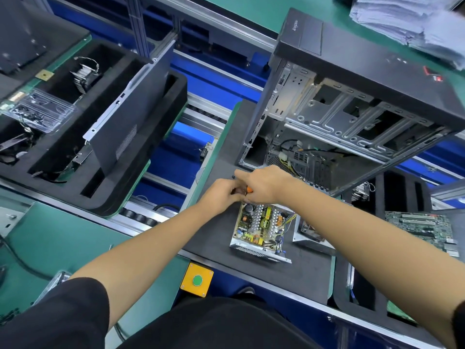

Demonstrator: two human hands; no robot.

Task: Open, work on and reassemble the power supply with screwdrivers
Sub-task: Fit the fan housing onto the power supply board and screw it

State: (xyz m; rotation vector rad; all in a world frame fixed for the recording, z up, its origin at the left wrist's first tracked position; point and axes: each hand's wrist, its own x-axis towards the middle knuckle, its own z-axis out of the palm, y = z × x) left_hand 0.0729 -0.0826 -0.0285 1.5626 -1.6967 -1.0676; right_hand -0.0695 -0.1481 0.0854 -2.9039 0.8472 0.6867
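Where the far left shows a black foam tray (161, 102), holds a clear plastic box of small parts (37, 112), a silver heat sink (85, 76) and a dark side panel (130, 114) leaning upright. Lower down, near the worktop (221, 152) edge, sits a yellow box with a green button (197, 280). Near the middle, left hand (221, 195) with fingers curled, pinching something small and dark; cannot tell what. Touching it, right hand (264, 183) with fingers curled round an orange screwdriver (249, 189), mostly hidden. Just below both hands, lies the power supply (261, 227) on the dark mat, lid off, coils and little parts showing inside. Beside it on the right, a silver metal cover (312, 235), partly hidden by the right arm. Above, stands an open computer case (352, 109), bare metal inside. Far right, lies a green circuit board (420, 225). Top right, sits a stack of grey cloths (407, 18).
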